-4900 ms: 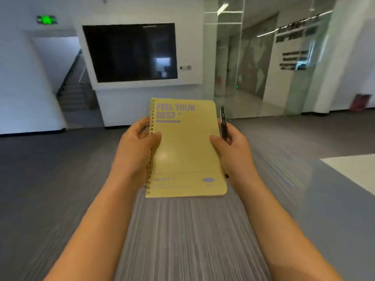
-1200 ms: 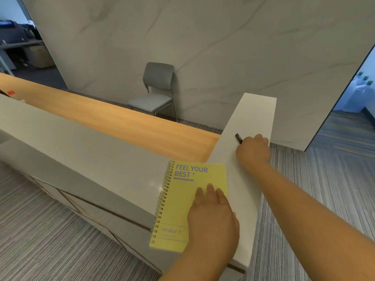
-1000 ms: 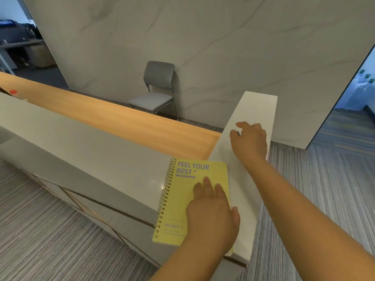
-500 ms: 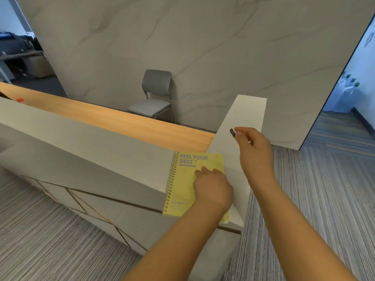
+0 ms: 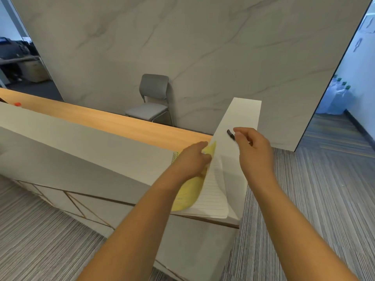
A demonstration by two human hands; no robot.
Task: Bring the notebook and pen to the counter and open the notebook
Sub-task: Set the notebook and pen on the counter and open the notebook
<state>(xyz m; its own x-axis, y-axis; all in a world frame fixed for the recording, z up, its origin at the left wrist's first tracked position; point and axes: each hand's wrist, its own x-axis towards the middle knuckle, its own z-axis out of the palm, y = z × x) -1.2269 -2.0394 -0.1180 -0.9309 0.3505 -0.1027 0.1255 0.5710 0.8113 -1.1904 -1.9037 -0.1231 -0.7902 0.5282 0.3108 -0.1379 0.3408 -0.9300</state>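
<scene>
Notebook [image 5: 211,191], one only, lies at the centre of the frame on the near corner of a white counter [image 5: 241,118], its yellow cover lifted and curled leftward so that a lined page shows beneath. Much of the cover is hidden behind the left hand [image 5: 190,161], whose fingers pinch the cover's top edge; only a short stretch of the spiral binding peeks out to the left of that hand, and the cover's printing cannot be read. One black pen [image 5: 231,134] sits just above and right of centre, with only its far end visible; the rest is covered by the right hand [image 5: 253,147]. That hand's thumb and forefinger are closed near the pen, but whether they grip it or hover over it on the counter cannot be told. Two bare forearms rise from the bottom edge, cut off by the frame. Beyond the counter runs a lower wooden desk surface [image 5: 105,120], and one grey chair [image 5: 152,100] stands against a marbled wall [image 5: 182,41] in the upper middle. At the far left edge a small red object [image 5: 17,104] is too small to identify. At the right edge, blurred water bottles [image 5: 336,98] stand on the floor, their number unclear.
</scene>
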